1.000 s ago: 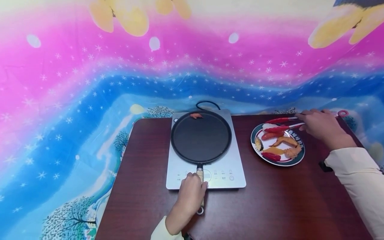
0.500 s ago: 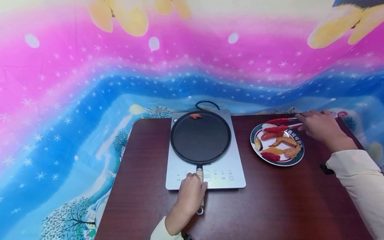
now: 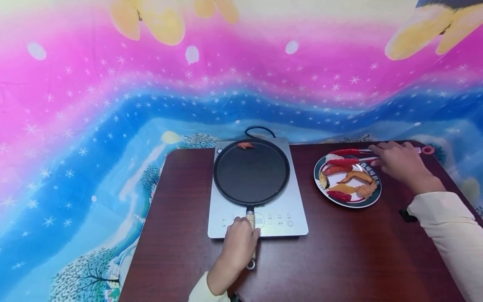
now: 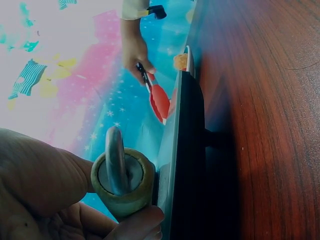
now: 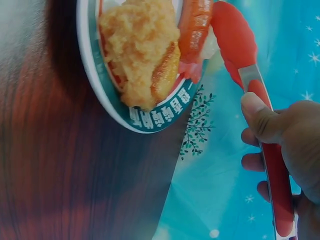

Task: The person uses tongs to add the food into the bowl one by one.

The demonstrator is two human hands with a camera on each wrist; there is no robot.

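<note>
In the head view, my left hand (image 3: 240, 241) grips the wooden handle of a flat black frying pan (image 3: 250, 176). A small reddish piece of food (image 3: 245, 145) lies at the pan's far edge. My right hand (image 3: 400, 164) holds red-tipped tongs (image 3: 345, 161) above the back of a plate (image 3: 364, 204). The tong arms are spread, with a whitish piece (image 3: 333, 157) between or under their tips; contact cannot be made out. Just in front lies a sausage (image 3: 336, 170). The right wrist view shows fingers round the tongs (image 5: 267, 145) near a fried, crumbed piece (image 5: 140, 45).
Under the pan stands a silver induction cooker (image 3: 294, 209), its black cable (image 3: 260, 128) looped behind. Also on the plate are a chicken wing (image 3: 358, 176) and a red piece (image 3: 339, 196). A patterned cloth (image 3: 226, 75) hangs behind the brown table (image 3: 177, 201).
The right hand and tongs have shifted slightly left over the back of the plate. The left hand keeps its grip on the pan handle, and the pan stays put.
</note>
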